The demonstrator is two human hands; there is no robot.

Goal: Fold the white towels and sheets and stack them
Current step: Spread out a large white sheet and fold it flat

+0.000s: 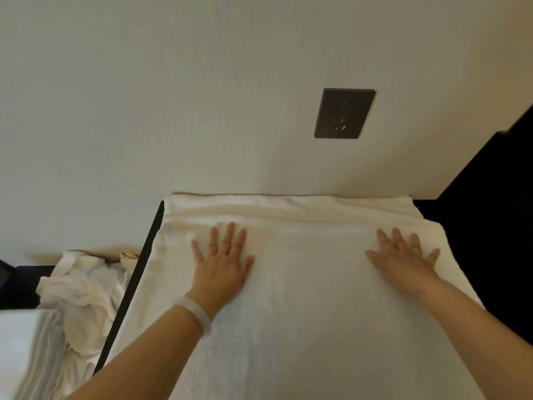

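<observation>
**Head view:** A white towel (302, 307) is laid flat over a dark tabletop (476, 226). Its far edge is pushed against the wall, where a bunched ridge of cloth is seen. The left hand (222, 264) is pressed palm-down on the towel's left part, fingers straight & spread, w/ nothing gripped. The right hand (403, 258) is laid likewise near the towel's right edge, fingers splayed, nothing held. A pale bangle (193, 313) is worn on the left wrist.

The step in hand is judged to be smoothing the towel before the next fold. For a good result, both palms should prob. be swept outward & toward the wall so the far ridge is flattened rather than trapped in the fold. Side edges should be squared w/ the table's edges first, since any skew is likely carried into every later fold. Pressure is best kept light, or the cloth may be dragged along.

A crumpled white pile (83, 290) is seen to the left, beyond the table's edge, and is judged not yet folded. Pale layered cloth (28, 347) at lower left is blurred. Whether it is the finished stack can't be told.
</observation>
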